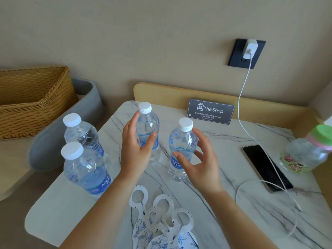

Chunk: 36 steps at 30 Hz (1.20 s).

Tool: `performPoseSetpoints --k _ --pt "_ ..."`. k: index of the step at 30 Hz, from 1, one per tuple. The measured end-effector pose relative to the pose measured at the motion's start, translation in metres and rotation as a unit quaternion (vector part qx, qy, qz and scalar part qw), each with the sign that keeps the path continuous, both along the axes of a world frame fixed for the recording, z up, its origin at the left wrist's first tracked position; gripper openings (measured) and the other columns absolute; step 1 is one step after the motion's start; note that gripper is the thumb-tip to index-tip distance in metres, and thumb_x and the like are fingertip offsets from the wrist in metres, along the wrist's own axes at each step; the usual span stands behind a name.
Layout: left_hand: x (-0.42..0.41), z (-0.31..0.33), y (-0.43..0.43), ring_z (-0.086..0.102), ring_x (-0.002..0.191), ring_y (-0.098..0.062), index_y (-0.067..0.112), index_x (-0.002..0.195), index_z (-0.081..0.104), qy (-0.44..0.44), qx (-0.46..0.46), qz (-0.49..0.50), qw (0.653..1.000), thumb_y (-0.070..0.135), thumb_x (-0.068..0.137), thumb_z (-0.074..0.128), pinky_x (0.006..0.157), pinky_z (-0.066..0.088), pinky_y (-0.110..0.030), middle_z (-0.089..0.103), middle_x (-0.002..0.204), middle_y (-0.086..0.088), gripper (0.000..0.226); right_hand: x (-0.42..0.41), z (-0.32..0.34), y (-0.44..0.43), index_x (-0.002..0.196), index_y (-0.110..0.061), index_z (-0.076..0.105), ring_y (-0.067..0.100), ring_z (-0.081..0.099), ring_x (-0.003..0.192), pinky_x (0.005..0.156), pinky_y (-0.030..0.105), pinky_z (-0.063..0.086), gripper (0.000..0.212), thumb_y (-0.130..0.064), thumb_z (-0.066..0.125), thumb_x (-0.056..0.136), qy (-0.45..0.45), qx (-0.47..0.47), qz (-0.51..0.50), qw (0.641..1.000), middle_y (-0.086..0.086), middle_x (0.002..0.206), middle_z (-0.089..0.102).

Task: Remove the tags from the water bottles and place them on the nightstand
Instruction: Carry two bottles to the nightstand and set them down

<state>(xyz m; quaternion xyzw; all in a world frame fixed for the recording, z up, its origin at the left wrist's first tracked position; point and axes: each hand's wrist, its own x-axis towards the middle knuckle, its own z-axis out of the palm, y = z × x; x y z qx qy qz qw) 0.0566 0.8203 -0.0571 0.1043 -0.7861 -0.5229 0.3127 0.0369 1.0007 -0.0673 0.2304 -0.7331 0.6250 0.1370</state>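
Several clear water bottles with white caps and blue labels stand on the marble nightstand (233, 177); none has a tag on its neck. My left hand (133, 150) is cupped loosely around the back middle bottle (148, 126), fingers apart, thumb across its front. My right hand (199, 162) is spread around the right bottle (181, 148), with gaps between the fingers and the plastic. Two more bottles (80, 135) (86, 173) stand at the left edge. Several white and blue ring-topped paper tags (161, 218) lie in a pile at the near edge, between my forearms.
A phone (265, 166) on a white charging cable (240, 108) lies at the right. A green-lidded jar (309, 151) stands at the far right. A grey "The Shop" sign (211, 111) leans at the back. A wicker basket (32, 99) sits to the left.
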Motion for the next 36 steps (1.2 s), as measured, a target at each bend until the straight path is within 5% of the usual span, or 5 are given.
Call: performPoseSetpoints --k 3,12,22,31,36 --pt "-0.002 -0.004 0.0 0.039 0.135 -0.01 0.035 0.143 0.033 0.005 0.005 -0.005 1.0 0.025 0.085 0.069 0.102 0.045 -0.048 0.04 0.146 0.011 0.069 -0.002 -0.006 -0.003 0.134 -0.043 0.041 0.009 0.051 0.122 0.091 0.016 0.045 0.071 -0.028 0.078 0.075 0.002 -0.008 -0.005 1.0 -0.02 0.132 0.049" --pt "-0.009 -0.016 -0.003 0.036 0.137 -0.006 0.049 0.141 0.027 0.025 -0.01 -0.013 1.0 0.04 0.079 0.068 0.097 0.05 -0.044 0.034 0.143 0.025 0.075 -0.01 -0.015 0.003 0.133 -0.052 0.037 0.008 0.052 0.122 0.091 0.017 0.047 0.078 -0.03 0.079 0.071 -0.026 -0.012 0.034 0.999 -0.021 0.134 0.049" --pt "0.01 0.013 0.015 0.039 0.134 -0.002 0.055 0.139 0.026 -0.001 -0.016 -0.067 0.998 0.043 0.077 0.066 0.094 0.052 -0.045 0.037 0.138 0.034 0.075 -0.009 0.013 0.027 0.125 -0.061 0.041 0.01 0.055 0.119 0.085 0.012 0.047 0.079 -0.012 0.077 0.075 -0.093 -0.046 0.007 0.995 -0.019 0.132 0.053" --pt "0.039 0.045 0.059 0.046 0.131 -0.006 0.056 0.136 0.034 0.02 0.078 -0.191 0.978 0.029 0.078 0.074 0.094 0.051 -0.029 0.045 0.142 0.022 0.077 0.039 0.064 0.076 0.126 -0.061 0.038 0.006 0.052 0.122 0.088 0.017 0.049 0.077 -0.014 0.075 0.077 -0.089 -0.037 -0.051 0.994 -0.019 0.135 0.05" --pt "0.048 0.065 0.076 0.054 0.118 0.004 0.061 0.136 0.027 0.027 0.089 -0.277 0.956 0.037 0.082 0.068 0.079 0.048 -0.009 0.042 0.133 0.04 0.072 0.081 0.087 0.09 0.13 -0.058 0.033 0.006 0.057 0.117 0.09 0.022 0.051 0.073 -0.022 0.071 0.078 -0.084 -0.031 -0.112 0.99 -0.011 0.136 0.051"
